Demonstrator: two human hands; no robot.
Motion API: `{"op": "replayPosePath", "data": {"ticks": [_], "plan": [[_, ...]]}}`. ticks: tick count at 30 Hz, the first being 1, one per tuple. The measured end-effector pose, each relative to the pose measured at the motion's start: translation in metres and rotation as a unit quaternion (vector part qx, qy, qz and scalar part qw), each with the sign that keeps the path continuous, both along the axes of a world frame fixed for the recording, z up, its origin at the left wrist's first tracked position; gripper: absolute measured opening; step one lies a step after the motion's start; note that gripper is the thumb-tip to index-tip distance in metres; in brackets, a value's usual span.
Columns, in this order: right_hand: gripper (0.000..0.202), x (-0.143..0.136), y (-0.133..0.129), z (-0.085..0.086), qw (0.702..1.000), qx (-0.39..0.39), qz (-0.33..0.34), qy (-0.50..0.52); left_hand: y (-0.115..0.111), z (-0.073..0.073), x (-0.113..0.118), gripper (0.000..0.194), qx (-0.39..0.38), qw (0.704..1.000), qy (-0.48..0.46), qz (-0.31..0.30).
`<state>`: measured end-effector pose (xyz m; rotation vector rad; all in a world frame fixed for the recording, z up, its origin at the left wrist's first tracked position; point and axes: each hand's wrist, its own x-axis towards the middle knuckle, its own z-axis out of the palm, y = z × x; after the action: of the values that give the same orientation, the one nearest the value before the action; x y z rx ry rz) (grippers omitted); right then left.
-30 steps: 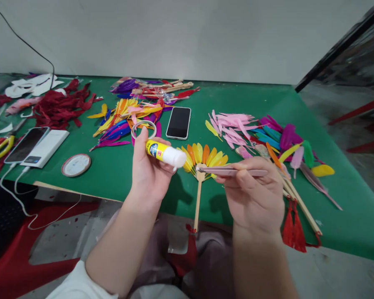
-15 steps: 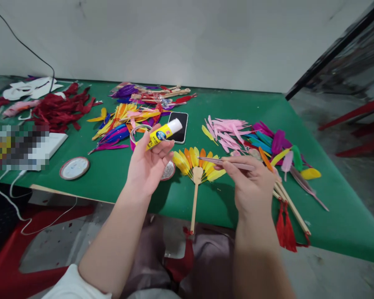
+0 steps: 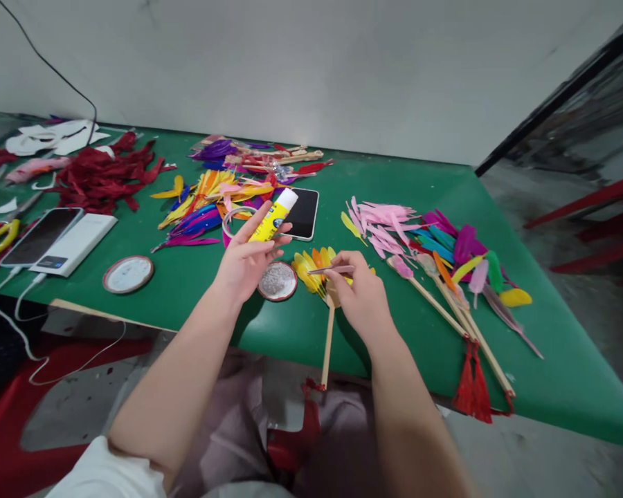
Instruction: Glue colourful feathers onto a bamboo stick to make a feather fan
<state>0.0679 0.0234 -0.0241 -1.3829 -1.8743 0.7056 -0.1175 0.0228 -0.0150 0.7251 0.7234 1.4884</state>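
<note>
Between the thumb and fingers of my left hand (image 3: 239, 270) rests a yellow glue stick (image 3: 270, 221) with a white cap, tilted up to the right. My right hand (image 3: 362, 299) pinches a pair of tweezers (image 3: 327, 269), whose tips point left over the yellow and orange feathers (image 3: 305, 273) of a small fan. The fan's wooden handle (image 3: 328, 346) lies toward the table's near edge, a red tassel at its end. My right fingers hide the fan's right side. Just left of the fan sits a round dish of silvery glitter (image 3: 277, 281).
Pink feathers (image 3: 381, 218) and mixed bright feathers (image 3: 467, 249) lie right, beside wooden handles with red tassels (image 3: 472, 387). A phone (image 3: 304, 214), a roll of tape (image 3: 228, 223) and feather piles (image 3: 208, 194) lie behind. Further left are a white dish (image 3: 128, 274) and a power bank (image 3: 77, 242).
My right hand has moved left, carrying the tweezers across the fan's feathers. The glue stick is tilted more upright in my left hand. The view has shifted slightly.
</note>
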Motion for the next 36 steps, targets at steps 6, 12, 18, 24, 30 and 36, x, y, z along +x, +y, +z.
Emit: {"op": "replayPosePath", "data": {"ticks": [6, 12, 18, 24, 30, 36], "plan": [[0.01, -0.004, 0.002, -0.003, 1.0, 0.006, -0.003, -0.008, 0.013, -0.017, 0.004, 0.042, 0.019, 0.992, 0.077, 0.103], [0.003, -0.007, 0.001, -0.003, 0.996, -0.01, -0.054, 0.077, 0.018, -0.017, 0.006, 0.013, 0.049, 0.972, 0.137, 0.186], [0.012, -0.004, 0.0, -0.004, 0.997, 0.02, -0.035, 0.067, 0.013, -0.018, 0.002, 0.029, 0.044, 0.92, 0.364, 0.139], [0.007, -0.007, -0.001, -0.008, 0.988, 0.005, -0.065, 0.143, 0.006, -0.022, 0.005, 0.025, 0.068, 0.885, 0.453, 0.084], [0.005, -0.009, 0.0, -0.015, 0.988, 0.038, -0.067, 0.136, 0.006, -0.021, 0.007, 0.022, 0.11, 0.825, 0.554, 0.017], [0.005, -0.009, 0.001, -0.018, 0.99, 0.067, -0.065, 0.109, 0.007, -0.019, 0.009, 0.023, 0.14, 0.775, 0.617, -0.004]]}}
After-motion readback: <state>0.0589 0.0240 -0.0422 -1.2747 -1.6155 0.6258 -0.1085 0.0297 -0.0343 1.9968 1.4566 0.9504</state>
